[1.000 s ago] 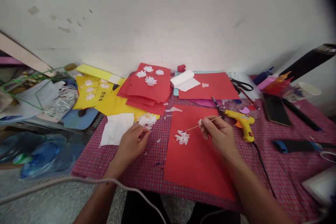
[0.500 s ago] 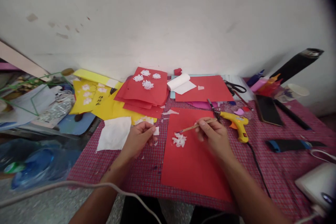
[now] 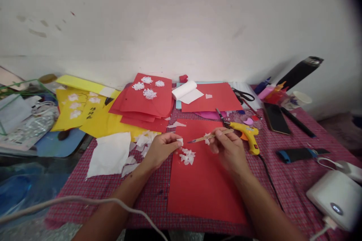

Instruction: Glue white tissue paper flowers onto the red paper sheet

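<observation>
My left hand (image 3: pixel 163 148) pinches a small piece of white paper (image 3: pixel 180 142) between thumb and fingers, and the white paper flower (image 3: pixel 187 156) lies on the red sheet (image 3: pixel 207 192) just to the right of those fingertips and a little nearer me. My right hand (image 3: pixel 228 150), closed around a thin stick (image 3: pixel 200 139), is further right of the flower, the stick's tip pointing left near the piece, with the glue gun (image 3: pixel 249 135) beyond on the counter (image 3: pixel 149 207).
</observation>
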Available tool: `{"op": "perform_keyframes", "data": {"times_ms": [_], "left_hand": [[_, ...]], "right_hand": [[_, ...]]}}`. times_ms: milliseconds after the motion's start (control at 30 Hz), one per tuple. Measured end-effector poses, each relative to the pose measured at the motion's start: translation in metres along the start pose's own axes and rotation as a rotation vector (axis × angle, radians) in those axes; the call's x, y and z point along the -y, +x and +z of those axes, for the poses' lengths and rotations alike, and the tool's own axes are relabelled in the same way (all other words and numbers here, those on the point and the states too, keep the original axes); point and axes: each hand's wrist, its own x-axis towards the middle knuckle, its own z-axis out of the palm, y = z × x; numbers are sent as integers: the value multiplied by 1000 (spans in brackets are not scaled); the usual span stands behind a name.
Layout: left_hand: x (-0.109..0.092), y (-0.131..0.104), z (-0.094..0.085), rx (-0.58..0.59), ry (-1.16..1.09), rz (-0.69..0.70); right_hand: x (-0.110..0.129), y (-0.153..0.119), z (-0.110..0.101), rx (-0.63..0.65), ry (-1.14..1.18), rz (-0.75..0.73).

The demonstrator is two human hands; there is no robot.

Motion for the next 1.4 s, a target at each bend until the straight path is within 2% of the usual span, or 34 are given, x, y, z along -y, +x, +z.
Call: {"op": "perform_keyframes", "data": {"times_ms": [167,833,1033,1400], "left_hand": [[-5,-7,-3,71,73,2],[-13,-9,1,99,114,-27],[-7,-7,1,104,81,-28],[-9,-7,0,103,82,-33]], "right_hand": [[1,-2,2,-11,-31,15],[-1,-2,2,-11,-64,20],[-3,-4,5,10,-146,-8],[-2,-3,3,14,-112,-10]]}}
